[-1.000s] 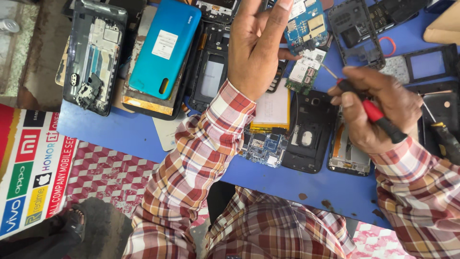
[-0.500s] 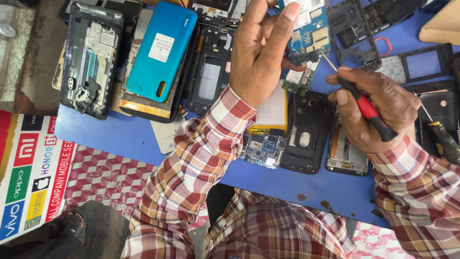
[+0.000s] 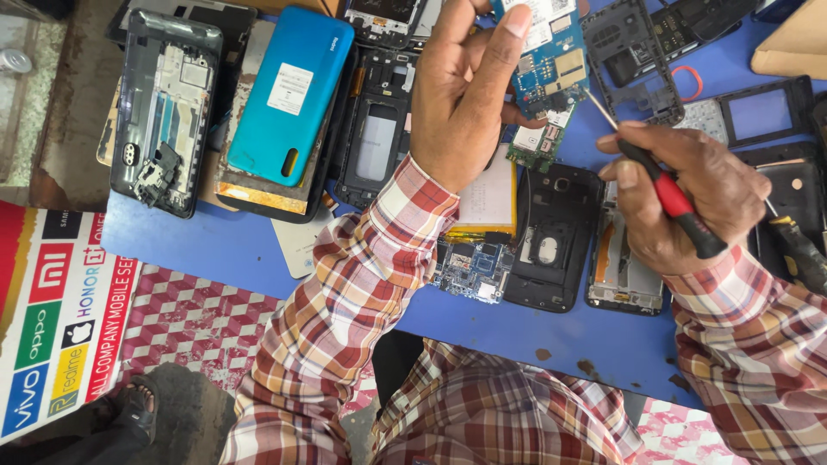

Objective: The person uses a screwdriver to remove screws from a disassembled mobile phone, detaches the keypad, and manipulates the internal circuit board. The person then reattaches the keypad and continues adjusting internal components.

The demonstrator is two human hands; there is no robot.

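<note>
Head view: blue work table (image 3: 215,250) strewn with dismantled phone parts; beyond its near edge, a red-and-white patterned floor and a colourful printed poster at lower left.

Left hand (image 3: 461,99) is raised above the table, fingers pinched around a blue circuit board (image 3: 551,65), which it holds upright over the parts. Right hand (image 3: 680,194) is clenched around a red-and-black screwdriver (image 3: 668,194); its thin metal tip points up-left and sits just beside the board's lower right edge, contact not resolvable.

On the table: teal phone back cover (image 3: 289,95) at upper left, grey phone frame (image 3: 164,112) left of it, black phone shell (image 3: 551,237) below the board, second small circuit board (image 3: 469,267) near the left sleeve
</note>
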